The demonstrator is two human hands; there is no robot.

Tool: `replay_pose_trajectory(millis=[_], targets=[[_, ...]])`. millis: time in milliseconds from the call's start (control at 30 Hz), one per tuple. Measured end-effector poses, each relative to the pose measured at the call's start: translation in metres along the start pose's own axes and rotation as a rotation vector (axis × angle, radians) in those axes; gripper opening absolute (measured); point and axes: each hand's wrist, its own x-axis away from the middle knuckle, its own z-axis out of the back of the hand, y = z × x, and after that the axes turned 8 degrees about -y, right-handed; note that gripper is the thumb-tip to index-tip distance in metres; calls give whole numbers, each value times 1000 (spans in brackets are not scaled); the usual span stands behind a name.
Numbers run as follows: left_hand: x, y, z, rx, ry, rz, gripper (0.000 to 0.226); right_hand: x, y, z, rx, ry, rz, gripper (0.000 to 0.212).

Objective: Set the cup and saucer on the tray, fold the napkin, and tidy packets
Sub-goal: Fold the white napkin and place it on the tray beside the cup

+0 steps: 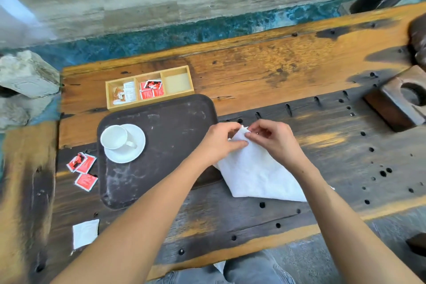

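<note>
A white cup [114, 137] stands on a white saucer [132, 153] in the left part of the dark brown tray [166, 145]. A white napkin [255, 173] lies on the table, overlapping the tray's right edge. My left hand [219, 139] and my right hand [270, 137] both pinch the napkin's far corner. Three red packets [83, 169] lie on the table left of the tray. A white packet [85, 233] lies near the front left.
A wooden box [149, 86] with three compartments sits behind the tray; the left and middle ones hold packets, the right one is bare. A wooden block with a round hole [398, 97] stands at the right. The wooden table [322, 122] has many holes.
</note>
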Motion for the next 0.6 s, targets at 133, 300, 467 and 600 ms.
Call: replay_pose_trajectory(millis=[133,300,467,600], targets=[[-1,27,25,-117,38,-66,17,2,-15,11,-25,-38,38,9],[17,38,65,-166,64,-102,12,15,4,22,230,-138,-65,8],[37,41,116,-135,136,-111,11,26,16,38,407,-36,-154,8],[52,39,152,-91,266,-131,8,24,16,51,463,-14,-214,10]])
